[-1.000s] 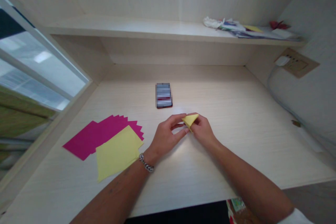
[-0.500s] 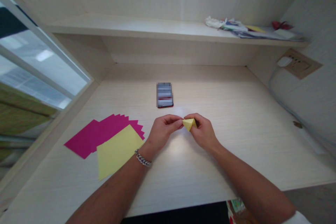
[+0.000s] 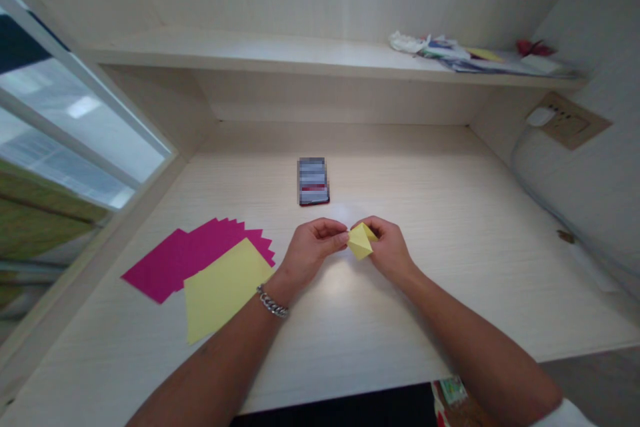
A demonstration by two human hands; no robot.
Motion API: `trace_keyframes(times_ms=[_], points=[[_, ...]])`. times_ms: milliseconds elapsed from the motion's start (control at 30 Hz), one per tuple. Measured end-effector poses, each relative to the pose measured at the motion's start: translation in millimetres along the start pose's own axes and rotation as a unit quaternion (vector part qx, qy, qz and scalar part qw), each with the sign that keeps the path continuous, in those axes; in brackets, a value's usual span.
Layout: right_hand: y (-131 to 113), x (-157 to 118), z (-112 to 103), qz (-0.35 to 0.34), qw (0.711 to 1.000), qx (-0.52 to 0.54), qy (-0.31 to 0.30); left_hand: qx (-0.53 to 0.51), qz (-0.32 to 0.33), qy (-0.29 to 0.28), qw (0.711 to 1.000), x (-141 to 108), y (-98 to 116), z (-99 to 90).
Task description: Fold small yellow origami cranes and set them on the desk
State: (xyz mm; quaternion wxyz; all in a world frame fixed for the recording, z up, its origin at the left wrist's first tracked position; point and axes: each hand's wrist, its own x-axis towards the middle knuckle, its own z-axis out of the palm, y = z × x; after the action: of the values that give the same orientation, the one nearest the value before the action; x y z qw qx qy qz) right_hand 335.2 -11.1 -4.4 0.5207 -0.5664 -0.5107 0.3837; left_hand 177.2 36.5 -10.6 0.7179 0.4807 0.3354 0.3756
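Note:
Between my two hands is a small piece of folded yellow paper (image 3: 360,241) with creased, angled faces. My left hand (image 3: 316,243) pinches its left corner between thumb and fingers. On the other side, my right hand (image 3: 389,245) grips the paper's right part, and the fingers behind it are partly hidden. Both hands are just above the desk. To the left of my left wrist lies a flat yellow sheet (image 3: 225,287), which overlaps a fanned row of magenta sheets (image 3: 200,250).
A phone (image 3: 313,181) with a blurred screen lies beyond my hands on the pale desk (image 3: 425,180). Papers and a crumpled white wrapper (image 3: 407,43) sit on the shelf above. A grey cable (image 3: 533,193) runs from the wall socket (image 3: 570,121) at right.
The folded yellow paper has turned and opened out somewhat, showing a larger face that reaches lower. Both hands stay in nearly the same place.

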Motion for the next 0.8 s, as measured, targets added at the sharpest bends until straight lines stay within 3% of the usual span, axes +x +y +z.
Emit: trace_keyframes(times_ms=[133,300,500,600,800], points=[[3.8,2.9,0.1,0.046,0.996,0.081,-0.004,0.004,0.011,0.026,1.0,1.6,-1.7,-1.5],[0.1,3.6,-1.3,0.12,0.966,0.23,-0.011,0.017,0.05,0.072,0.996,4.7,-0.2,-5.4],[-4.0,1.7,0.3,0.113,0.968,0.223,-0.003,0.055,0.099,0.142,0.983,5.3,2.7,-4.3],[-2.5,2.4,0.7,0.092,0.98,0.174,0.021,0.06,0.094,0.13,0.985,4.3,3.5,-3.8],[-1.2,1.5,-2.2,0.057,0.988,0.136,0.038,0.063,0.042,0.047,0.996,2.3,3.2,-2.1]])
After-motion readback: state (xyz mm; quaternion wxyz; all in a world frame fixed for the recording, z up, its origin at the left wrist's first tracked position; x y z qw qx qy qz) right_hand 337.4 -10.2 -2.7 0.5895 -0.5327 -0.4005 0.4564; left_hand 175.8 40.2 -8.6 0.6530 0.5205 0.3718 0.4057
